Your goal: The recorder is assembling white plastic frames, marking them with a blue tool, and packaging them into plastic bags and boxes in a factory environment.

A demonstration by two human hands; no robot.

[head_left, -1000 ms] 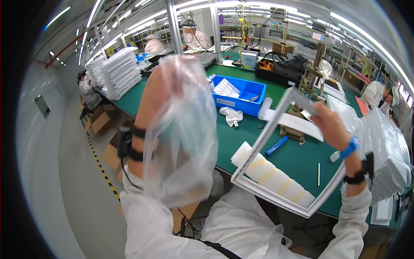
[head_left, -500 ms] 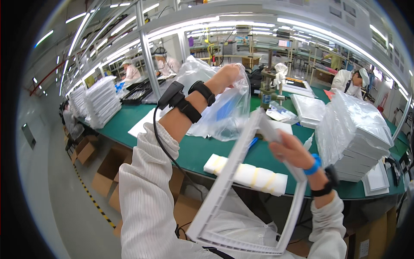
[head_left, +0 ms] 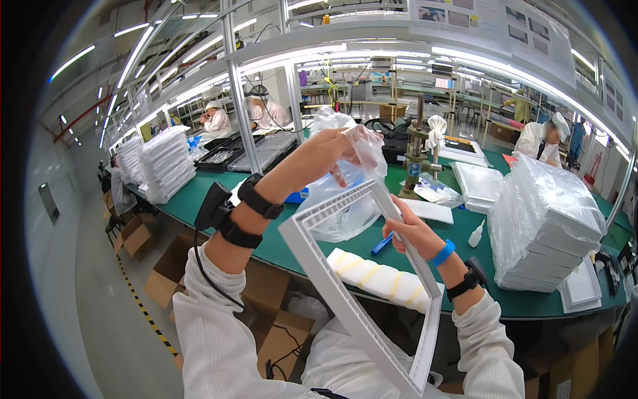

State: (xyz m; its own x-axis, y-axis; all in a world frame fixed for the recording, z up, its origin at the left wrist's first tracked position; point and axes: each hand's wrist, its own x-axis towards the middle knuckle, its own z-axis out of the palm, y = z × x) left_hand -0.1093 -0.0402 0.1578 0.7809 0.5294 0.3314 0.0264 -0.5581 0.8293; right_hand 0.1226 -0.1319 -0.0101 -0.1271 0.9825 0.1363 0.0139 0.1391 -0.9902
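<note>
My left hand (head_left: pixel 330 151) is raised and grips a clear plastic bag (head_left: pixel 345 199) by its upper edge. The bag hangs down behind the top corner of a white rectangular frame (head_left: pixel 345 292). My right hand (head_left: pixel 413 231) holds the frame's right bar near that top corner. The frame tilts toward me, its lower end close to my chest. A black device is strapped to my left wrist; a blue band and a black band are on my right wrist.
A green worktable (head_left: pixel 518 299) runs across the view. On it lie a white-and-yellow foam pad (head_left: pixel 379 276), a blue pen (head_left: pixel 381 245), a small white bottle (head_left: pixel 476 234) and a bagged stack of white frames (head_left: pixel 548 229). Other workers sit at benches behind. Cardboard boxes (head_left: pixel 166 276) stand on the floor at left.
My left hand has brought the bag down and rightward to the frame's top corner. The frame has swung more upright in front of me, and my view has shifted right along the table.
</note>
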